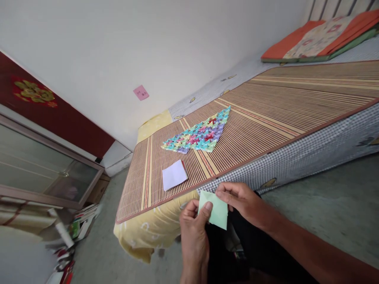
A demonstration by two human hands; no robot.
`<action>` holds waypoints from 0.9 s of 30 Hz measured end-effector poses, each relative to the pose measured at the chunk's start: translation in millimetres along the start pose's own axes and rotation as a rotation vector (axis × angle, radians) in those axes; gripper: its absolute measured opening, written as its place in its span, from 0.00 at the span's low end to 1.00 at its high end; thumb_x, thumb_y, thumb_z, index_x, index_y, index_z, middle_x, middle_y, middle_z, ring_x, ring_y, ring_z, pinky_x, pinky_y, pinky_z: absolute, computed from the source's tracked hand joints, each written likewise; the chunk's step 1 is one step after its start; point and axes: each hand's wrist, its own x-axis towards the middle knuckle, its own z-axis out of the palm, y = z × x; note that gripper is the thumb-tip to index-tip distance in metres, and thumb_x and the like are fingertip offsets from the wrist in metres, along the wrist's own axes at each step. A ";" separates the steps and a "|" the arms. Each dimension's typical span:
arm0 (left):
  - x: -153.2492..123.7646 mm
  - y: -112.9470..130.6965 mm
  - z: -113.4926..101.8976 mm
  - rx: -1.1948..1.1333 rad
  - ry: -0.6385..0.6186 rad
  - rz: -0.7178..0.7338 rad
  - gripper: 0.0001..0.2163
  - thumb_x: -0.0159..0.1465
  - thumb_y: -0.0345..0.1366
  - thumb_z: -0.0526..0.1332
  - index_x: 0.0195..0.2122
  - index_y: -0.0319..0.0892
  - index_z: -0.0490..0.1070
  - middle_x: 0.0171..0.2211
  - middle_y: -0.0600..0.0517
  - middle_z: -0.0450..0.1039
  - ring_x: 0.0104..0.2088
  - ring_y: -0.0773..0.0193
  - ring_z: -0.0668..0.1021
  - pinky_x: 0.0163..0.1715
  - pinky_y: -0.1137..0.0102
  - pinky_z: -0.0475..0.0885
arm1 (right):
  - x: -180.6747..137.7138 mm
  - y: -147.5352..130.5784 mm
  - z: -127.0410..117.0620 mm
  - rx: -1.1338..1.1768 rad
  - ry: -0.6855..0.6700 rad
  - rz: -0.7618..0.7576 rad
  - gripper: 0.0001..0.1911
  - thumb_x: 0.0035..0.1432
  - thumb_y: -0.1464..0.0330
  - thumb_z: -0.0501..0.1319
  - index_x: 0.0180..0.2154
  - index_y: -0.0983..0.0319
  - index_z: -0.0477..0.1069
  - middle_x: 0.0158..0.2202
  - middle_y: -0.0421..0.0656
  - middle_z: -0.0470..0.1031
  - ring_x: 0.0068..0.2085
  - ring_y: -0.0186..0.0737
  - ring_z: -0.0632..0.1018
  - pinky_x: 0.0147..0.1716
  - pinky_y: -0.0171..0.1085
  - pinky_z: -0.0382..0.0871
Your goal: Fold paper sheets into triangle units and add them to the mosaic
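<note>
A light green square of paper (219, 213) is held up over my lap, in front of the bed's near edge. My left hand (195, 223) grips its left side, with the thumb lying flat across the face and the fingers behind. At the upper right edge, my right hand (237, 199) pinches the paper between thumb and fingers. On the bed mat, a stack of white paper sheets (174, 176) lies just beyond my hands. Farther back is a triangular sheet of joined folded paper pieces (198, 136) in blue, yellow, pink, red and purple.
The bed carries a striped mat (260, 122) with a brown border, and folded orange and floral bedding (319, 37) at the far right. A pink note (141, 92) sticks to the wall. At left stand a glass-fronted cabinet (44, 165) and floor clutter (66, 252).
</note>
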 end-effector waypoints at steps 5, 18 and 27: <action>-1.3 -1.4 1.7 -0.010 -0.008 -0.014 0.16 0.53 0.40 0.76 0.25 0.38 0.71 0.22 0.55 0.71 0.24 0.70 0.68 0.27 0.73 0.65 | 0.1 -4.2 1.5 -0.020 -0.006 -0.013 0.24 0.60 0.48 0.63 0.27 0.63 0.68 0.23 0.36 0.63 0.26 0.32 0.64 0.24 0.33 0.59; -5.8 0.1 4.4 0.262 -0.003 0.047 0.17 0.57 0.43 0.72 0.23 0.40 0.67 0.22 0.57 0.64 0.25 0.70 0.64 0.27 0.73 0.62 | -4.2 -8.7 7.8 -0.260 -0.004 -0.140 0.15 0.65 0.62 0.59 0.28 0.63 0.71 0.24 0.36 0.65 0.26 0.33 0.66 0.25 0.33 0.59; -4.6 3.4 2.9 0.360 -0.111 0.044 0.15 0.58 0.44 0.72 0.24 0.38 0.72 0.22 0.55 0.66 0.25 0.69 0.63 0.26 0.73 0.60 | 1.2 -7.0 6.8 -0.313 0.045 -0.165 0.14 0.61 0.63 0.61 0.25 0.62 0.69 0.23 0.36 0.65 0.26 0.33 0.66 0.26 0.34 0.59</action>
